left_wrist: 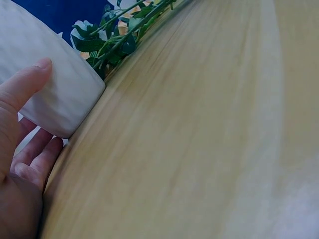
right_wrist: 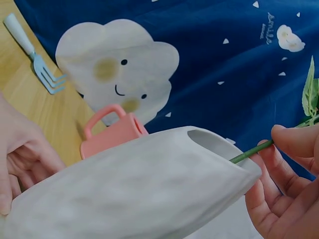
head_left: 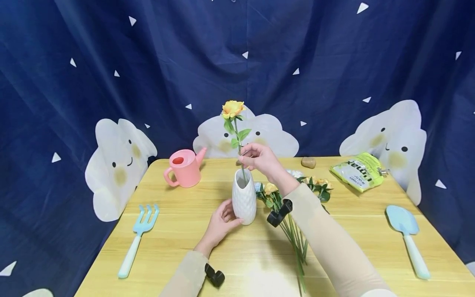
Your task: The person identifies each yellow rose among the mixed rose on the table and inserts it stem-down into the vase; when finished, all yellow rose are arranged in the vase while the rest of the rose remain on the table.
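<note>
A white textured vase (head_left: 244, 199) stands upright at the middle of the wooden table (head_left: 178, 231). My left hand (head_left: 222, 222) grips the vase's lower left side, thumb on its front (left_wrist: 25, 82). My right hand (head_left: 259, 159) pinches the green stem (right_wrist: 249, 153) of a yellow rose (head_left: 232, 109) just above the vase mouth (right_wrist: 214, 142); the stem's lower end is inside the vase. The bloom stands upright above the hand.
A bunch of loose flowers (head_left: 293, 222) lies on the table right of the vase, under my right forearm. A pink watering can (head_left: 184, 167) sits back left, a blue garden fork (head_left: 137, 237) left, a blue trowel (head_left: 406, 235) right, a green bag (head_left: 361, 171) and a stone (head_left: 308, 162) at the back.
</note>
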Tool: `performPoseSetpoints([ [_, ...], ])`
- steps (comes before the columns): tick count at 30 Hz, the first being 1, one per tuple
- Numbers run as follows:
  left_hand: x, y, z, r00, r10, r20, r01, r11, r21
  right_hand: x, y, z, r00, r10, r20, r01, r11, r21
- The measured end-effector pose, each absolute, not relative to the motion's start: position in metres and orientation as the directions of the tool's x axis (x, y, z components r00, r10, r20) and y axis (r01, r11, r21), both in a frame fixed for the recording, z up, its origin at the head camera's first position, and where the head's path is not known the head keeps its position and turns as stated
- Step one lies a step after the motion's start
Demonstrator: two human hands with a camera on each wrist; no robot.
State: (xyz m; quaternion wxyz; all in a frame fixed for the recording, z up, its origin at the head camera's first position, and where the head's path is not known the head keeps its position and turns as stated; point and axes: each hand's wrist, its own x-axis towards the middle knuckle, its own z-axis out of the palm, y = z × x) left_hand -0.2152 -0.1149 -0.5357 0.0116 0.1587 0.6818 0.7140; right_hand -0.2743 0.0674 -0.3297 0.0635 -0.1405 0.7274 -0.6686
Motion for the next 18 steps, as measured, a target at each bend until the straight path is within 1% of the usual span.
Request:
performPoseSetpoints([
  [4,-0.212,-0.115,-0.527,-0.949,0.242,0.202,0.189,-0.077,0.979,-0.273,0.066,-0.331,-0.952,-0.287,0.103,-0.129,0.075,-0.989],
  [8,-0.207,-0.114,-0.515,-0.943,0.256,0.215,0.202,-0.077,0.976,-0.272,0.064,-0.334,-0.942,-0.309,0.133,-0.183,0.138,-0.973],
  [12,-0.207,-0.114,-0.514,-0.936,0.265,0.233,0.219,-0.083,0.972,-0.27,0.061,-0.336,-0.928,-0.329,0.173,-0.241,0.18,-0.954],
  [18,-0.208,-0.115,-0.513,-0.934,0.28,0.223,0.205,-0.095,0.974,-0.27,0.058,-0.341,-0.923,-0.334,0.19,-0.269,0.211,-0.94],
])
